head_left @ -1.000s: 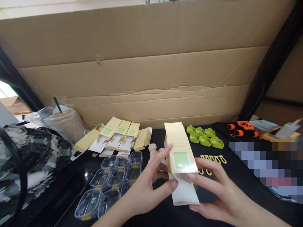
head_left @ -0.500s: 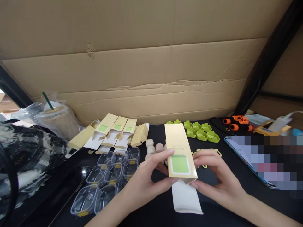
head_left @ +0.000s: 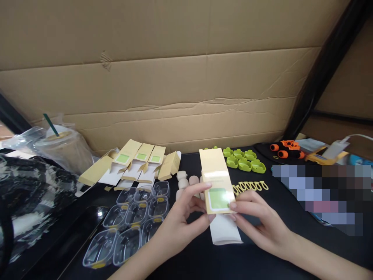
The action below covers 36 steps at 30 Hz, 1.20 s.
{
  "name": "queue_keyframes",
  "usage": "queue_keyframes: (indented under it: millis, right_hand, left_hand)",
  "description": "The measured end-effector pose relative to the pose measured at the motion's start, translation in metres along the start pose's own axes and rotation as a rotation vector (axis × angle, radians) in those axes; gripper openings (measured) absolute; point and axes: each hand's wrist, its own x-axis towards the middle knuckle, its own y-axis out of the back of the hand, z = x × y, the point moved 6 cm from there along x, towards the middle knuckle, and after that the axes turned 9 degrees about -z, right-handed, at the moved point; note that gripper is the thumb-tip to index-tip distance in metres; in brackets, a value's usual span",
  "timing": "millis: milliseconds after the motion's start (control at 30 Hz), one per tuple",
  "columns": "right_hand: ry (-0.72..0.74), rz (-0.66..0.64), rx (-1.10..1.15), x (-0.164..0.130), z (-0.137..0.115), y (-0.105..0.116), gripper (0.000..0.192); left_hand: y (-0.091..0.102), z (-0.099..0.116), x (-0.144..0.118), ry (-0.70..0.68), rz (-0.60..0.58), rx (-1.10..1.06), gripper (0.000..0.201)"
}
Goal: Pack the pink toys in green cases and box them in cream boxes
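Note:
A pale yellow cardboard box (head_left: 218, 182) with a green label is held above the black tabletop, pointing away from me. Its long top flap stands out at the far end, while a white flap (head_left: 224, 230) hangs from the near end. My left hand (head_left: 190, 212) grips the box along its left side, thumb at the near edge and index finger on top. At the near right corner, my right hand (head_left: 256, 217) pinches the box edge between thumb and fingers. Beige rounded blocks (head_left: 183, 183) lie behind my left hand, partly hidden by the box.
Clear plastic cups (head_left: 136, 213) stand in rows at left, with opened yellow boxes (head_left: 142, 157) behind. Green flower-shaped trays (head_left: 244, 165) and yellow rings (head_left: 250, 186) lie right of the box. A dark phone (head_left: 78, 237), a bagged drink (head_left: 62, 146) and an orange toy car (head_left: 288, 147) are farther out.
The box has tipped flatter, and its far flap now shows bent apart from the body. My right fingers have closed onto the near right corner. More of the yellow rings shows.

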Motion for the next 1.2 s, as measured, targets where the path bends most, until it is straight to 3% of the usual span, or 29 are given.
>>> queue_keyframes:
  millis: [167,267,367,567,700,933,1200]
  right_hand:
    - [0.017,-0.084,0.016,0.004,0.007,-0.004,0.057]
    - [0.073,-0.155,-0.096,0.005,0.005,-0.006,0.047]
    - [0.1,-0.156,-0.204,0.005,0.003,-0.004,0.035]
    - [0.114,-0.067,-0.288,0.004,0.001,0.002,0.042]
    - [0.11,-0.03,-0.339,0.002,0.001,0.004,0.031]
    - [0.103,0.027,-0.281,-0.001,0.002,0.008,0.035]
    - [0.124,0.006,-0.272,0.001,-0.001,0.007,0.029]
  left_hand:
    - [0.013,0.005,0.005,0.014,0.18,-0.154,0.04]
    - [0.017,0.009,0.006,0.034,0.229,-0.197,0.04]
    - [0.013,0.009,0.006,0.051,0.169,-0.218,0.041]
    - [0.006,0.004,0.006,0.056,0.107,-0.212,0.03]
    - [0.004,0.004,0.008,0.075,0.089,-0.186,0.028]
    - [-0.002,0.0,0.006,0.122,0.047,-0.167,0.032]
    - [0.0,0.001,0.006,0.154,0.079,-0.154,0.035]
